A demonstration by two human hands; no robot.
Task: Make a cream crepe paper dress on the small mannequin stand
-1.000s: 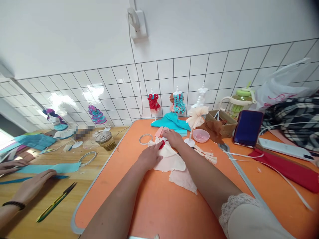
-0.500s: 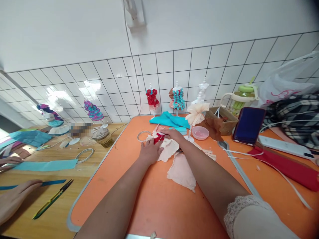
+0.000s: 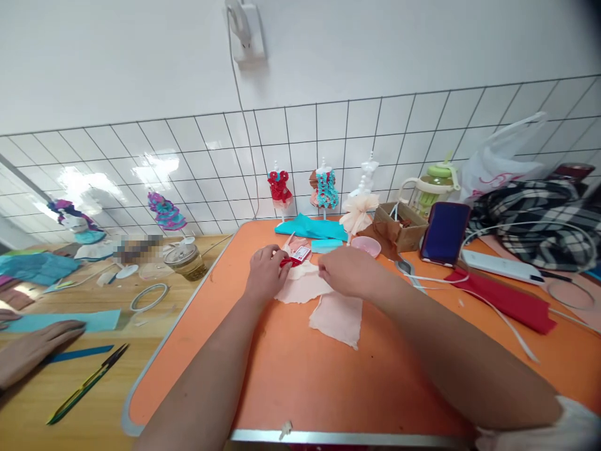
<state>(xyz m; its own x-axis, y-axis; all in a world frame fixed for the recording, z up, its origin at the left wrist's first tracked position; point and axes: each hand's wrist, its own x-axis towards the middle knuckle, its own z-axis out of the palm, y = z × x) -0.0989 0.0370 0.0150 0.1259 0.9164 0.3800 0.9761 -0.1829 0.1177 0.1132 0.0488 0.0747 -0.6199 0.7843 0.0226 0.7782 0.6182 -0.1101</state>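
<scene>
Pale pink cloth (image 3: 301, 291), ragged-edged, outspread.

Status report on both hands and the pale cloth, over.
Left hand at labelled red item. Right hand curled by pale cloth. Second pale piece close by, nearer camera.

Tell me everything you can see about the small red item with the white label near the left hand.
The red item looks flat, with a white label toward its right end, any print too small to read. It lies slanted among pale pink cloth, with the left hand at its left end. Whether it is gripped, and its material, are unclear.
</scene>
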